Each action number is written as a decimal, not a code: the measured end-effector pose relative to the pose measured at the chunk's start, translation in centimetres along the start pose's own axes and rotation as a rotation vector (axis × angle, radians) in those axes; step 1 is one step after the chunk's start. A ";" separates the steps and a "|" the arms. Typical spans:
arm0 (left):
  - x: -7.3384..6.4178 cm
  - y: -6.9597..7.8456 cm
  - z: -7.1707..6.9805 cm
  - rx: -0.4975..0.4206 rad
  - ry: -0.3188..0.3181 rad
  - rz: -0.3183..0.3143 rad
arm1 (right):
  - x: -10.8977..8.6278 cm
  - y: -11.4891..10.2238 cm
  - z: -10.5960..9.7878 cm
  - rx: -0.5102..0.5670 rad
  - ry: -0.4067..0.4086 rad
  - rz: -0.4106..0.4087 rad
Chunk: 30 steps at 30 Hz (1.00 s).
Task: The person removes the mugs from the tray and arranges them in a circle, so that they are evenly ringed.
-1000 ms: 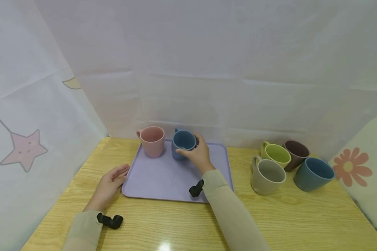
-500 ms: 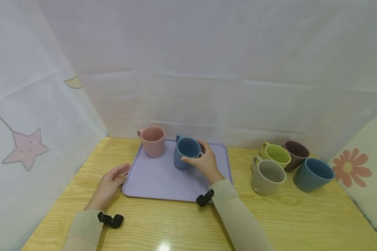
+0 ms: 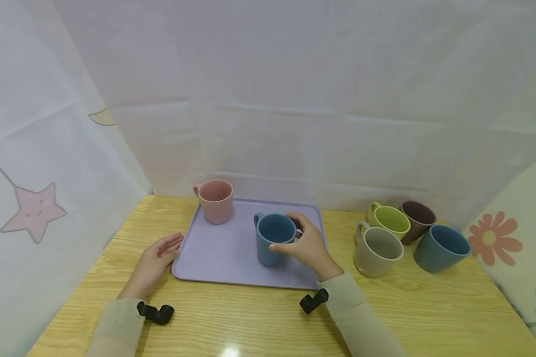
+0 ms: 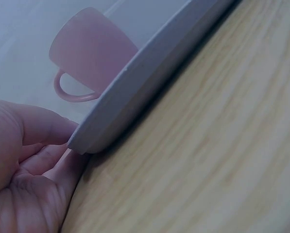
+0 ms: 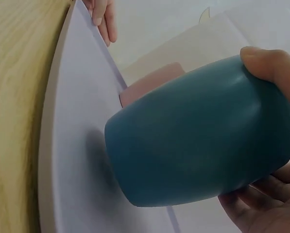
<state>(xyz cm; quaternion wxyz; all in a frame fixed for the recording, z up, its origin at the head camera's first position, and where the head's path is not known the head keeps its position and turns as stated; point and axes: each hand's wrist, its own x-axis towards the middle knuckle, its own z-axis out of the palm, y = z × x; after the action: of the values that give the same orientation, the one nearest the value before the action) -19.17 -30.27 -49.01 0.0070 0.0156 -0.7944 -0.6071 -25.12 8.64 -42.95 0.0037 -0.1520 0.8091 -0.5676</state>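
My right hand (image 3: 307,246) grips a blue mug (image 3: 270,248) around its side near the rim, thumb on the near side. The mug is over the right half of a lilac tray (image 3: 214,260), its handle toward the back left. In the right wrist view, the mug's base is close over the tray, with a shadow beside it. My left hand (image 3: 154,263) lies at the tray's left edge, fingers extended; in the left wrist view, its fingertips are right at the rim. A pink mug (image 3: 217,206) stands at the tray's back left corner, handle to the left.
On the wooden table (image 3: 259,322), right of the tray, stand a light grey mug (image 3: 375,258), a lime green mug (image 3: 390,220), a dark brown mug (image 3: 417,218) and another blue mug (image 3: 439,253), close together. A white cloth (image 3: 268,99) hangs behind.
My right hand has brought the blue mug from beside the pink mug at the back of the tray toward the front and right. The left hand has stayed at the tray's edge.
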 end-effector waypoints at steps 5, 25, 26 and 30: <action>0.1 0.1 0.2 -0.003 -0.003 -0.002 | -1.8 -0.5 -1.7 -0.007 -0.028 -0.035; 0.2 0.4 0.3 -0.015 -0.006 0.003 | -9.0 0.2 -11.6 0.046 -0.040 -0.204; 0.1 0.4 0.3 -0.012 -0.005 0.003 | -9.3 0.3 -12.0 0.047 -0.050 -0.226; 0.0 0.3 0.2 0.002 0.005 0.001 | -10.2 1.0 -13.9 0.094 -0.119 -0.274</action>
<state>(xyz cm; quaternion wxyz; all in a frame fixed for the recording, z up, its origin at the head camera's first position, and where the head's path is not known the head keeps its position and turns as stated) -19.21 -30.01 -48.80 0.0091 0.0168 -0.7952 -0.6061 -18.11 24.23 -40.65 -0.0187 -0.2941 0.7517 -0.5900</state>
